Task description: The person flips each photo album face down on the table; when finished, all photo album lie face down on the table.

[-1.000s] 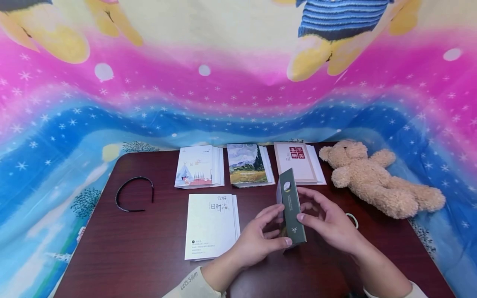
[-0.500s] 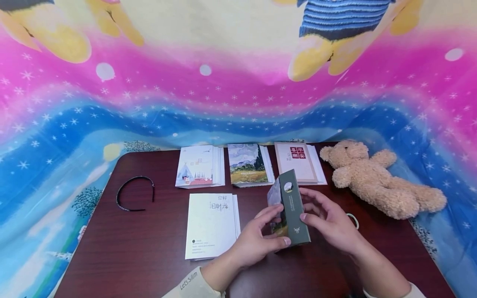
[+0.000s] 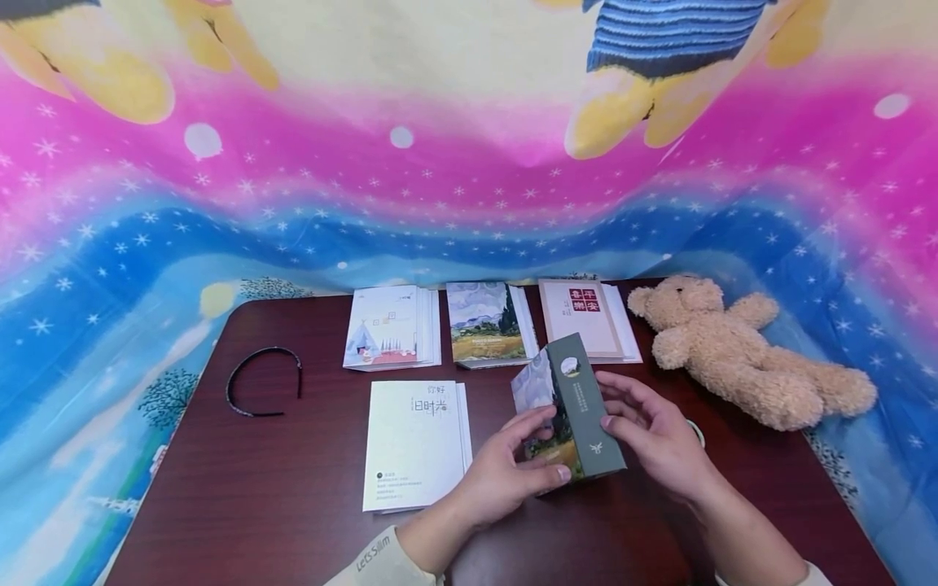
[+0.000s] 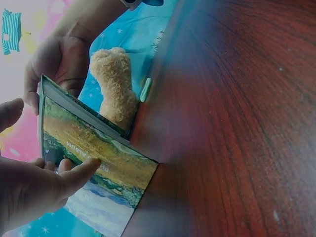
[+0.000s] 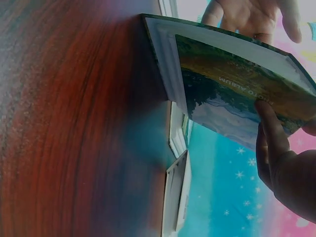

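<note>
A photo album (image 3: 586,415) with a dark green spine and a painted landscape cover stands upright and tilted in front of the person, spine toward the head camera. My left hand (image 3: 506,464) holds it from the left, fingers on the painted cover and thumb near the lower edge. From the other side my right hand (image 3: 659,439) holds it with the thumb at the spine; its other fingers are partly hidden behind. The words on the cover show in the left wrist view, where a lower corner of the album (image 4: 133,173) meets the tabletop. Pale page edges of the album (image 5: 227,89) show in the right wrist view.
Three albums lie along the back: a tent-picture one (image 3: 381,334), a landscape one (image 3: 484,325) and a beige one (image 3: 586,338). A white album (image 3: 410,456) lies front left. A black headband (image 3: 234,382), a teddy bear (image 3: 733,350) and a pale green ring (image 3: 698,434) are on the table.
The photo album has turned so that more of its painted cover faces the head camera, and its spine has swung to the right. My right hand has shifted slightly right with it.
</note>
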### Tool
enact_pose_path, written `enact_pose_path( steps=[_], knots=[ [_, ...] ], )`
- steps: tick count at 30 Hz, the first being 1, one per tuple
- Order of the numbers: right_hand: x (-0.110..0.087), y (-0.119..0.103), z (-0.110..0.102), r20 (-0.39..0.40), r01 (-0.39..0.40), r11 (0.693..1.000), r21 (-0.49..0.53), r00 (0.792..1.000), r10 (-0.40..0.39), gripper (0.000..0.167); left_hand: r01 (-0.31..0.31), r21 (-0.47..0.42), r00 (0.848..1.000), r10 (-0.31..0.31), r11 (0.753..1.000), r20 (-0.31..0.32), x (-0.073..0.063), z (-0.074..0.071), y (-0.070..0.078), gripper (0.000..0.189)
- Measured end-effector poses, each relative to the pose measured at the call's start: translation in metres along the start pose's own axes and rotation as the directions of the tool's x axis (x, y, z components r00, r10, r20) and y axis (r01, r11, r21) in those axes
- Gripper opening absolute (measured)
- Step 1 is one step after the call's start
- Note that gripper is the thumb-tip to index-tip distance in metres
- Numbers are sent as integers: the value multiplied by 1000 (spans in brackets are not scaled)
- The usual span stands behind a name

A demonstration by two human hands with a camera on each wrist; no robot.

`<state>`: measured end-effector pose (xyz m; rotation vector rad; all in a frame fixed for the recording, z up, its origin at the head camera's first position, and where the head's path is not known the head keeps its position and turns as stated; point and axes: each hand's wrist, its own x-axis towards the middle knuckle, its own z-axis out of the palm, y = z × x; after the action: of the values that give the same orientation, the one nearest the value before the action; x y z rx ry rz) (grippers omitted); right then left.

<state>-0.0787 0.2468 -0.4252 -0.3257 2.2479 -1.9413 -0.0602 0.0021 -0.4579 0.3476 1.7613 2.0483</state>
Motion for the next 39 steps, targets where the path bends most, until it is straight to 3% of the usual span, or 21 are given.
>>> enact_pose_path(
  steps=[20,29,39],
  knots=[
    [3,22,-3,-78,-77,997,9,994,77,50,66,-10,997,-67,998,-42,-3,-10,-14,70],
    [3,32,-6,-88,-104,995,6,991,104,51,78,75,991,-69,994,-114,-7,-16,-21,67],
    [3,43,-11,-86,-134,991,-2,987,133,53,92,71,983,-79,993,-165,-13,-22,-24,65]
  ],
)
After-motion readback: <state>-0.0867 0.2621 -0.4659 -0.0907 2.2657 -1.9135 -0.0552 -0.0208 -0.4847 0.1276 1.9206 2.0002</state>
